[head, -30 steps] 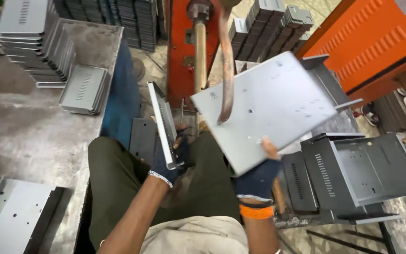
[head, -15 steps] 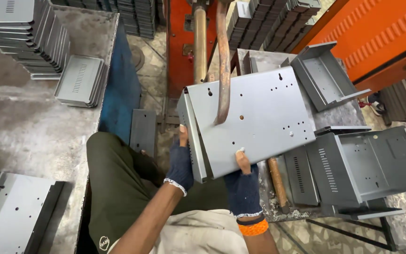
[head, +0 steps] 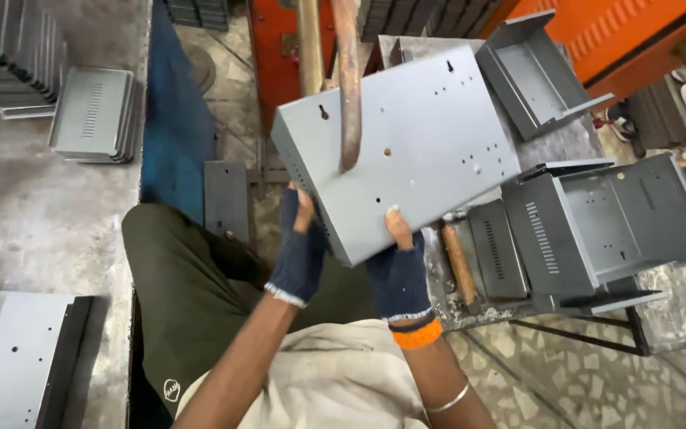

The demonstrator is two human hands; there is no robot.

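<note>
Since half a second ago the grey sheet-metal panel (head: 406, 151) has come up and closer to the camera, tilted more, its near corner now low between both hands; a second ago it was held higher right with only the right hand under it and the left hand on a separate thin piece. Left hand (head: 299, 250), in a dark fingerless glove, clamps the panel's folded left edge, fingers wrapped round the flange. Right hand (head: 398, 270), same glove, orange wristband (head: 416, 335) below it, pinches the near bottom edge, thumb on top face. Both closed on the panel. Panel sits above the lap, just ahead of both hands, long axis running lower-left to upper-right, far end over the metal bench (head: 565, 143). Rusty curved bar (head: 348, 79) hangs down in front of the panel face, tip about mid-panel; touching or not, cannot tell. Open grey boxes (head: 605, 222) lie right of the panel, wooden-handled tool (head: 458, 266) just beside the right hand. Stacked lids (head: 93, 115) far left, well apart. Hands about equally near; left holds the flange side.
</note>
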